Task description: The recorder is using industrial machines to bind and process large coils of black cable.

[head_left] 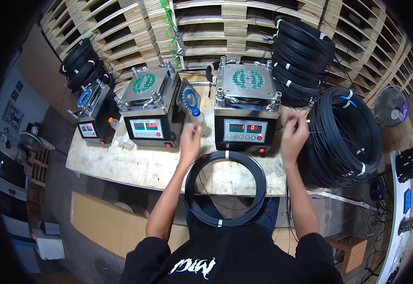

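A coil of black cable (261,189) bound with white ties lies partly on the table's front edge and partly over my lap. My left hand (190,142) is raised left of the middle machine, its fingers closed together in front of a clear bottle with a blue cap (196,112). Whether it touches the bottle or pinches something thin, I cannot tell. To the right of the nearest machine (247,131), a steel-topped box with a lit red display, my right hand (295,139) is pinched closed. What lies between those fingertips is too small to make out.
Two similar machines (148,130) (89,130) stand to the left on the wooden table (130,165). A big stack of black cable coils (343,142) is close by my right hand, with more coils (301,61) behind. Wooden pallets (197,33) and a green coiled hose (168,23) are at the back.
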Tool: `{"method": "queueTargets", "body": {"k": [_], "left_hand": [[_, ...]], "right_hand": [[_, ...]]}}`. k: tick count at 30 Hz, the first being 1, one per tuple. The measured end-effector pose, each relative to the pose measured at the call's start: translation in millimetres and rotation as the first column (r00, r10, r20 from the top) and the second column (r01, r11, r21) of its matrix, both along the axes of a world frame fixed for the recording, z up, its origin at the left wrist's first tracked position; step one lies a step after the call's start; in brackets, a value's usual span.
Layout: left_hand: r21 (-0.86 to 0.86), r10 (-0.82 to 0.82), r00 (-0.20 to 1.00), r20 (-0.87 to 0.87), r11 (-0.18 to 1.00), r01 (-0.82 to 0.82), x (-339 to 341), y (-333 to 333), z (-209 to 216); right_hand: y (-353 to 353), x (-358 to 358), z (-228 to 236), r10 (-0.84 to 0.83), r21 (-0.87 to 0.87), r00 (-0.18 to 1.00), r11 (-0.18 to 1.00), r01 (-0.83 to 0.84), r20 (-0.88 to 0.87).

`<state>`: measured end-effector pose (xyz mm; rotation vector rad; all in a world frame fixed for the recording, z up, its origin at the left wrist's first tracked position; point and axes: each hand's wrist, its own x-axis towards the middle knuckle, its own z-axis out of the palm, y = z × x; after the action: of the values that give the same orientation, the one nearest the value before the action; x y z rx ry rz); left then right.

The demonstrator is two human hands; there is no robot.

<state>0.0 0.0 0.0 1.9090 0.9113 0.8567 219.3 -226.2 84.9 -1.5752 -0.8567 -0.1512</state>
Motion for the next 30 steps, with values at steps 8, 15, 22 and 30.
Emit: {"method": "queueTargets", "body": {"k": [8, 15, 22, 30], "left_hand": [[0.127, -0.189, 0.808, -0.558, 0.943, 0.309, -30, -37, -56], [0.2, -0.145, 0.809, -0.569, 0.93, 0.308, -45, -52, -50], [-0.183, -0.242, 0.917, -0.317, 0.964, 0.191, -110, -57, 19], [0.209, 0.128, 0.939, -0.32, 0.976, -0.062, -182, -45, 84]], "right_hand": [[-11, -40, -139, 0.203, -0.684, 0.979, 0.716, -0.14, 0.013], [13, -31, -142, 0.33, -0.8, 0.938, 0.531, -0.278, -0.106], [36, -63, -98, 0.567, -0.564, 0.794, 0.59, -0.577, -0.22], [101, -131, -11, 0.744, -0.442, 0.628, 0.495, -0.748, -0.228]]}}
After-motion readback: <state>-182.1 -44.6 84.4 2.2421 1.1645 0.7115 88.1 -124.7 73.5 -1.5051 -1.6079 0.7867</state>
